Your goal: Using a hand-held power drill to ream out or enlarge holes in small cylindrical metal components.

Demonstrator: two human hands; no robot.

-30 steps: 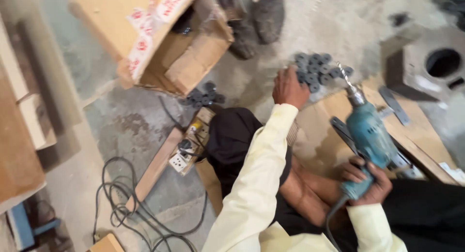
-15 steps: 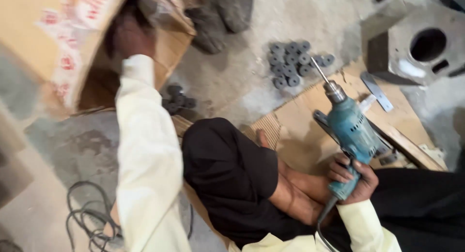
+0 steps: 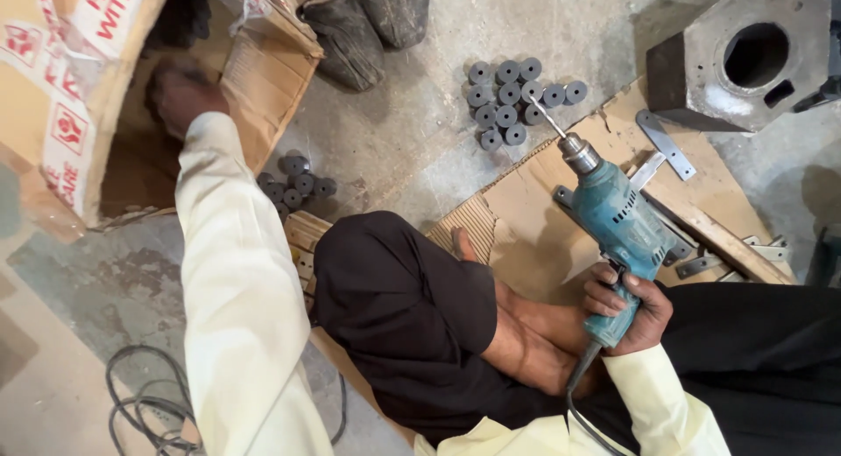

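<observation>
Drill [image 3: 615, 218] in right hand [image 3: 632, 305] (bit up), left hand [image 3: 180, 95] inside box [image 3: 79, 114]

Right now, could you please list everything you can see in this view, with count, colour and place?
cardboard box: one, brown, open, upper left
dark grey discs: about fourteen, clustered on floor, top centre
smaller disc cluster: about seven, dark grey, beside the box
metal block: one, grey, with round hole, top right
flat cardboard: one sheet, brown, centre
metal brackets: several, silver, on cardboard at right
cable: black, coiled, bottom left
electric drill: one, teal, bit pointing toward discs
left hand: reaching into the box
right hand: grip closed on drill handle
</observation>
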